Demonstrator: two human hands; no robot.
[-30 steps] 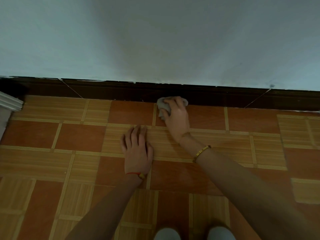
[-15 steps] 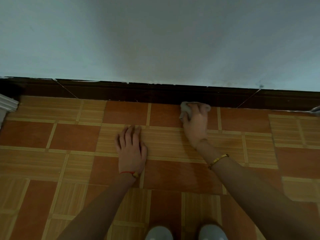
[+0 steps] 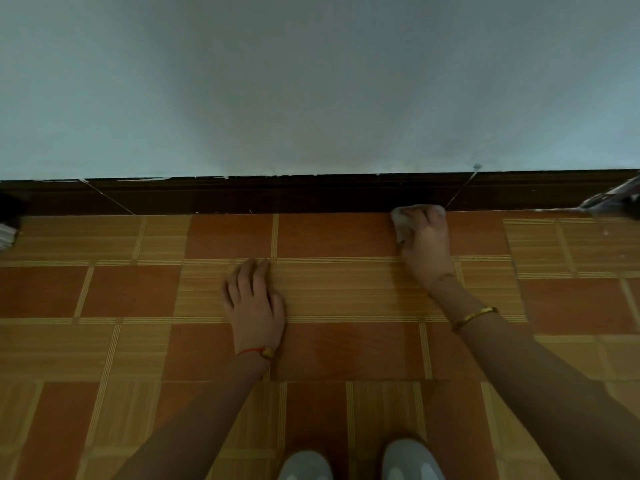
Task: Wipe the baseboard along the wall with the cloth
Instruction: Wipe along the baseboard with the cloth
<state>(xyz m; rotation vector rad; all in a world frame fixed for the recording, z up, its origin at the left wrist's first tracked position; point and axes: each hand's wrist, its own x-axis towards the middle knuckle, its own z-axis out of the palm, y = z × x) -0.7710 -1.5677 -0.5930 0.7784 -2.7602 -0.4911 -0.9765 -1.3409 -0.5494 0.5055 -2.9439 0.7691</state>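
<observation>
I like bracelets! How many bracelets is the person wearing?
2. A gold bangle sits on the right wrist, behind the right hand holding the cloth. A red string bracelet sits on the left wrist, behind the left hand flat on the floor.

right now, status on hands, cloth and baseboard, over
Left hand flat on floor tiles, bracing. Right hand grips cloth against dark baseboard. Unclear object at far right of baseboard.
</observation>
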